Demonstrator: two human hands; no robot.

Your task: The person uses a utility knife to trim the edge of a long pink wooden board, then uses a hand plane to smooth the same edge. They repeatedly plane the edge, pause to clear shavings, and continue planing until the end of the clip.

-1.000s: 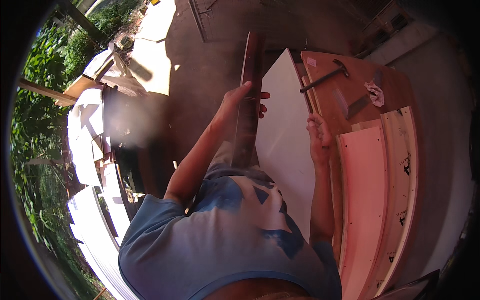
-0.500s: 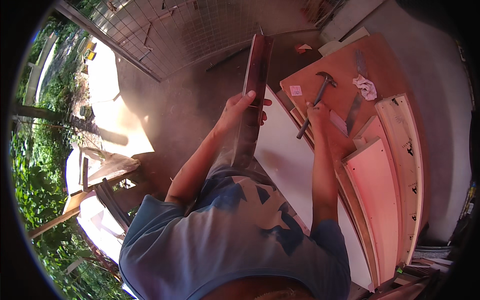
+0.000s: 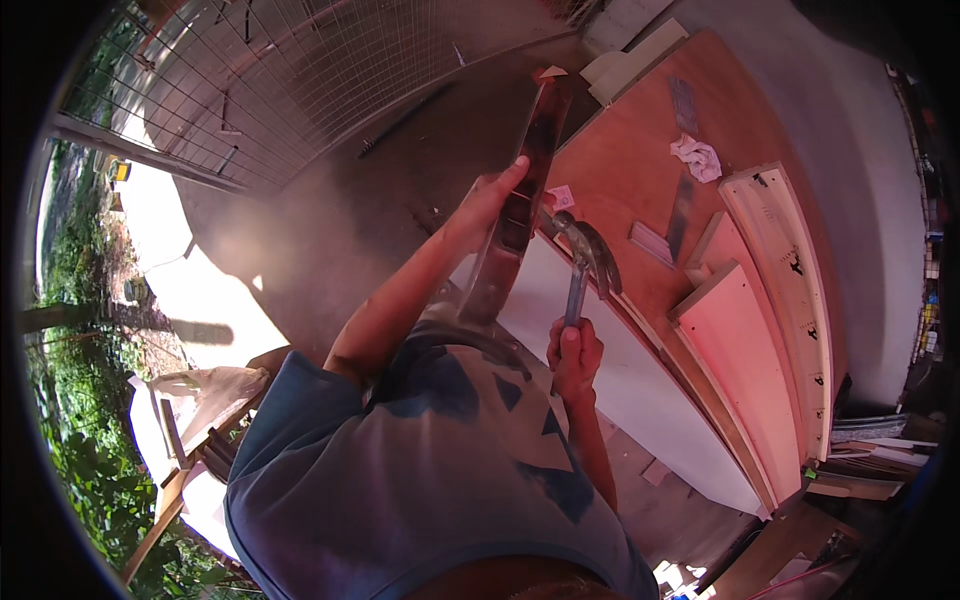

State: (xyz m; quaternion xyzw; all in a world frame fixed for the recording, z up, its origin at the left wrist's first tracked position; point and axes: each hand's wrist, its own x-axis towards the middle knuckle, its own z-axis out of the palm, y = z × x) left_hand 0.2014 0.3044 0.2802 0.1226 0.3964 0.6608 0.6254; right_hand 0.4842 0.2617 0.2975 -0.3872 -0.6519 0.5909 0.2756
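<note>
- Your right hand [image 3: 573, 352] is clenched round the lower end of the grey metal handle of a steel claw hammer [image 3: 588, 262], whose head sits up near the plank, just beside the corner of the bench.
- Your left hand [image 3: 487, 203] is wrapped on the side of a long, narrow, dark wooden plank [image 3: 517, 215], fingers spread along its edge, steadying it; the plank runs from your lap up toward the concrete floor [image 3: 330, 215] beyond.
- The hammer will likely feel head-heavy and stiff, its smooth shaft a bit slippery, so the low grip you have gives swing but less control.
- The plank looks rigid and fairly light, with a glossy face; hold it by the edges near mid-length, as you do.
- The white flat board [image 3: 640, 385] lies just under the hammer, against a reddish-brown plywood bench top [image 3: 640, 165].
- Farther right lie a pale pink rectangular panel [image 3: 745, 360], a cream drawer-like frame [image 3: 795, 280] and a crumpled white rag [image 3: 696, 157].
- Beyond the floor stands a wire mesh fence [image 3: 300, 70], with green bushes [image 3: 80, 390] at your left.
</note>
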